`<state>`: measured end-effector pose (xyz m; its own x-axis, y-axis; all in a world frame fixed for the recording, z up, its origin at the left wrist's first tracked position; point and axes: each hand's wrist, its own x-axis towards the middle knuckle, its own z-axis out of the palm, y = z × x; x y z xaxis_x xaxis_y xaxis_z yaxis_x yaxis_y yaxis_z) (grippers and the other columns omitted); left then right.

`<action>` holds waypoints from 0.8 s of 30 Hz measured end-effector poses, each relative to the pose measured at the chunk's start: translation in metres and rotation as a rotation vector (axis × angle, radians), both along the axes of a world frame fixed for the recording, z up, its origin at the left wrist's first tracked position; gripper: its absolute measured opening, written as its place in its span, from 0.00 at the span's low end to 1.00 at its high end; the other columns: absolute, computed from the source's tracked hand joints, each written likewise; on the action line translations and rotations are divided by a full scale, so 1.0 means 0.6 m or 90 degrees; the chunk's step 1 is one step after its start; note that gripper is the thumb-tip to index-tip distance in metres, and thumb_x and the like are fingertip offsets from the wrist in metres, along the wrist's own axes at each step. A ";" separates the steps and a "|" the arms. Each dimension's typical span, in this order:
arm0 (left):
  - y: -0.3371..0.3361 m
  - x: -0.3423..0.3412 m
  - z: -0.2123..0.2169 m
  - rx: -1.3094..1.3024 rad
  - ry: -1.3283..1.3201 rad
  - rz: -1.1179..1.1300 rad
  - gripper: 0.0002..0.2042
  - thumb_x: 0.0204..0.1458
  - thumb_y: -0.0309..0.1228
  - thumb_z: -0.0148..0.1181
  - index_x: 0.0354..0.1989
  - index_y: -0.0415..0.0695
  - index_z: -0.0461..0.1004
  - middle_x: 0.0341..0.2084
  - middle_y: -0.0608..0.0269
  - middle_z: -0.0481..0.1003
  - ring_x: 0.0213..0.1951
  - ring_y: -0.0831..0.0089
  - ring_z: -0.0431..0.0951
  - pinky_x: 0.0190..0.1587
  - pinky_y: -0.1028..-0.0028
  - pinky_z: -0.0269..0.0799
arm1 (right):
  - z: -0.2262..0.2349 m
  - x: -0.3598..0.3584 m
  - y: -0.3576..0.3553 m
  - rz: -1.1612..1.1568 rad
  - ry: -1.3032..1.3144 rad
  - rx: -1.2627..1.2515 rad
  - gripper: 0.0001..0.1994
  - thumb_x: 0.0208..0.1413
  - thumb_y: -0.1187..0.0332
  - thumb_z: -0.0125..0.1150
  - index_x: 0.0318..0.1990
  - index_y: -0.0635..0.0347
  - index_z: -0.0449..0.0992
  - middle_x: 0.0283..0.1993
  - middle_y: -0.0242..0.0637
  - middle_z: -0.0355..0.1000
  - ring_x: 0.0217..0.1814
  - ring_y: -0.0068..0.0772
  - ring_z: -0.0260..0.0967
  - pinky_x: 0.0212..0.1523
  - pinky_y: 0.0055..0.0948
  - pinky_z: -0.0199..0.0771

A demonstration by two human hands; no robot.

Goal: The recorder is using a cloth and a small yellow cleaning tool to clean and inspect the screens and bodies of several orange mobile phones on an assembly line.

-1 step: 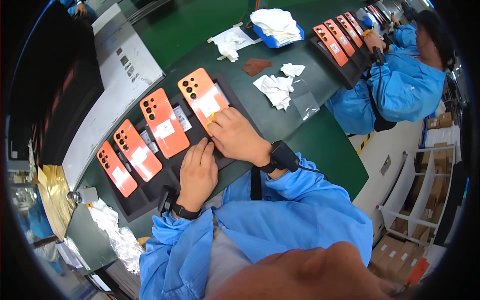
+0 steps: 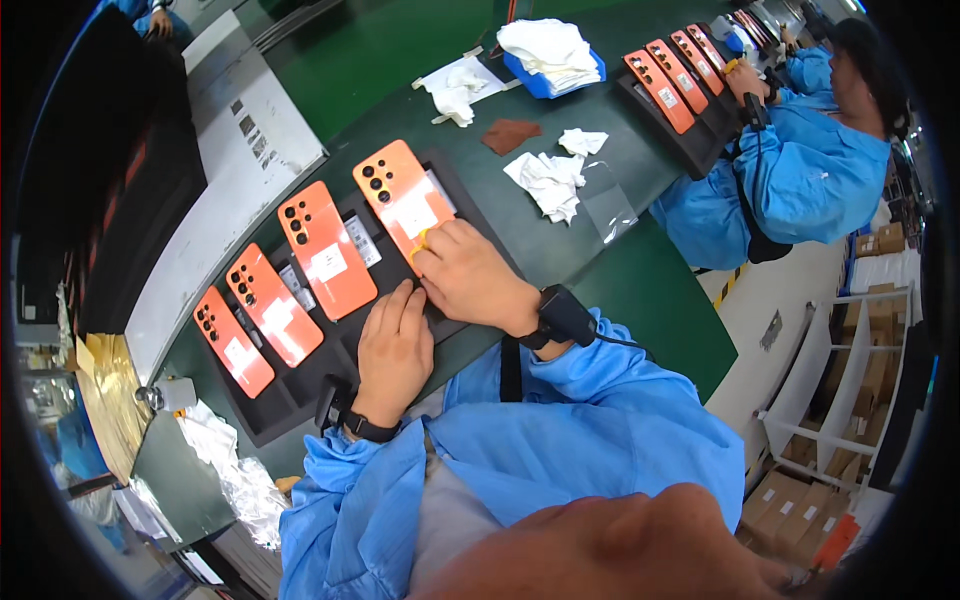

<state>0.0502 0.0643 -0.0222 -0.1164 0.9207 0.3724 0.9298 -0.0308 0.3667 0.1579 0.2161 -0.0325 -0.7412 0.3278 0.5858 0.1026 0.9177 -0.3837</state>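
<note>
Several orange phones lie back-up in a row on a black tray (image 2: 300,385) on the green bench. My right hand (image 2: 468,275), a yellow cot on one finger, is curled over the lower end of the rightmost phone (image 2: 400,195) and grips its edge. My left hand (image 2: 393,345) lies flat on the tray just below it, fingers straight, their tips touching the right hand. The other phones (image 2: 325,250) (image 2: 272,305) (image 2: 232,342) lie untouched to the left. Both wrists carry dark bands, and the sleeves are blue.
A co-worker in a blue coat (image 2: 800,160) works at a second tray of orange phones (image 2: 670,90) at the upper right. Crumpled white cloths (image 2: 548,180), a brown cloth (image 2: 510,135) and clear film (image 2: 608,205) lie between. Crumpled plastic (image 2: 225,460) sits lower left, and shelves with boxes (image 2: 830,440) stand at the right.
</note>
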 end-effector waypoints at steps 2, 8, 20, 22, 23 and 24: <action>0.001 -0.002 0.000 -0.012 0.000 0.004 0.18 0.50 0.22 0.59 0.51 0.35 0.74 0.52 0.48 0.74 0.51 0.52 0.74 0.55 0.60 0.71 | -0.002 0.001 0.001 0.002 0.010 0.004 0.10 0.42 0.72 0.66 0.33 0.64 0.75 0.37 0.43 0.69 0.42 0.46 0.67 0.46 0.37 0.70; 0.002 0.002 0.008 -0.032 0.035 -0.003 0.19 0.48 0.21 0.59 0.51 0.36 0.75 0.52 0.51 0.75 0.54 0.52 0.73 0.57 0.60 0.71 | 0.003 0.005 0.001 0.006 -0.005 -0.035 0.09 0.43 0.73 0.63 0.34 0.64 0.77 0.36 0.41 0.70 0.43 0.44 0.67 0.47 0.37 0.71; 0.024 0.021 0.007 -0.112 0.068 -0.051 0.23 0.53 0.30 0.61 0.56 0.32 0.71 0.60 0.47 0.69 0.61 0.46 0.67 0.63 0.50 0.63 | -0.003 0.008 0.006 -0.031 -0.003 -0.130 0.08 0.46 0.75 0.63 0.35 0.64 0.75 0.38 0.44 0.67 0.43 0.48 0.66 0.44 0.39 0.71; 0.022 0.018 0.007 -0.121 0.070 -0.045 0.24 0.54 0.33 0.60 0.58 0.32 0.70 0.62 0.46 0.68 0.63 0.45 0.66 0.63 0.49 0.62 | -0.002 0.005 0.007 -0.045 0.005 -0.148 0.09 0.46 0.75 0.63 0.36 0.64 0.74 0.38 0.44 0.67 0.43 0.49 0.66 0.44 0.40 0.71; 0.020 0.017 0.006 -0.135 0.080 -0.038 0.26 0.55 0.35 0.59 0.59 0.32 0.69 0.63 0.46 0.66 0.64 0.45 0.64 0.64 0.48 0.60 | -0.004 0.003 0.008 -0.038 0.017 -0.151 0.09 0.47 0.75 0.63 0.37 0.64 0.73 0.38 0.45 0.66 0.43 0.50 0.66 0.43 0.41 0.71; 0.020 0.019 0.004 -0.140 0.081 -0.033 0.26 0.56 0.37 0.58 0.60 0.32 0.69 0.64 0.46 0.66 0.64 0.45 0.64 0.64 0.48 0.60 | -0.005 0.004 0.009 -0.030 0.031 -0.154 0.09 0.48 0.75 0.62 0.37 0.65 0.73 0.39 0.46 0.66 0.43 0.50 0.66 0.42 0.42 0.71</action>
<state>0.0616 0.0765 -0.0197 -0.0324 0.9846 0.1717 0.9681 -0.0118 0.2503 0.1605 0.2216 -0.0357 -0.6948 0.4968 0.5201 0.1199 0.7930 -0.5972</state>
